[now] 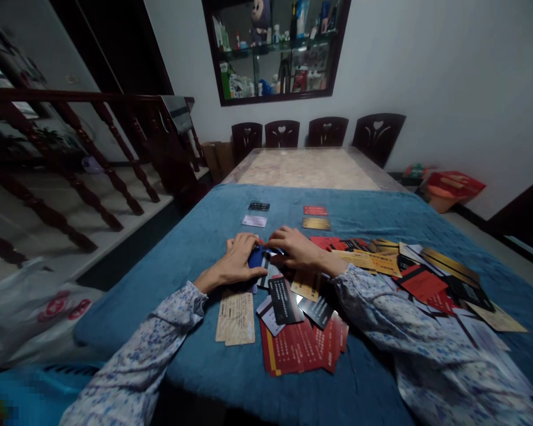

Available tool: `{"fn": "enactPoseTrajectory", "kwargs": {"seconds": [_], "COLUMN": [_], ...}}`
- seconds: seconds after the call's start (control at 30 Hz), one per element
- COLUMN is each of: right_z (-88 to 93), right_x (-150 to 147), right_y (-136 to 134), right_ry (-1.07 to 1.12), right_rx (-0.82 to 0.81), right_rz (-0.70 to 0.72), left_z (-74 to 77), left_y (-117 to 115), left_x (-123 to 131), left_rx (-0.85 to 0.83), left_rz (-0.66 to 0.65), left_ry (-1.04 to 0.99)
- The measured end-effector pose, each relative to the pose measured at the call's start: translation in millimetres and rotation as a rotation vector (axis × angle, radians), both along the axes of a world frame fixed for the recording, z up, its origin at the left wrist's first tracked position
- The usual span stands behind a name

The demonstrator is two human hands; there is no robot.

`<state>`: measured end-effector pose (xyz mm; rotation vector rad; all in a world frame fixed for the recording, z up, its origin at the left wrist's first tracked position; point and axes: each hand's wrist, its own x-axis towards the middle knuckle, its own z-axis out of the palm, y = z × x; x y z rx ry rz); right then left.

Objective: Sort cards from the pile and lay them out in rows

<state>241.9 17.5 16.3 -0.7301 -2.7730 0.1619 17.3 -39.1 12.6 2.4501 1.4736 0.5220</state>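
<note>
Both the left hand (234,261) and right hand (298,248) pinch one blue card (254,258); wall cabinet (275,98) holds bottles (225,80).

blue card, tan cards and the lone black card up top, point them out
blue card (254,258): head view, middle of its visible blue face.
tan cards (236,318): head view, centre of the top card.
black card (259,206): head view, centre of its face.

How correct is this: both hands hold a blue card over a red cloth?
Not quite. The head view shows the cloth is blue, not red. The rest holds: the left hand and right hand both hold a blue card over it.
</note>
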Motion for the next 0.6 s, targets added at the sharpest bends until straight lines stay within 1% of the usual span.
{"fn": "enactPoseTrajectory", "kwargs": {"seconds": [0.2,0.33,0.43,0.6], "right_z": [-9.9,-15.2,-12.8,-4.9], "right_x": [-3,-5,-4,2], "right_y": [3,5,5,4], "right_ry": [-0.005,0.008,-0.003,-0.030], "right_rx": [0.028,0.032,0.009,-0.035], "right_rz": [-0.016,0.015,0.030,0.097], "left_z": [-1.7,-3.1,-2.9,-4.5], "left_y": [4,6,7,8], "left_x": [-5,-8,-10,-11], "left_rx": [0.042,0.089,0.119,0.198], "left_rz": [0.016,0.015,0.015,0.006], "left_ry": [0.011,0.030,0.047,0.065]}}
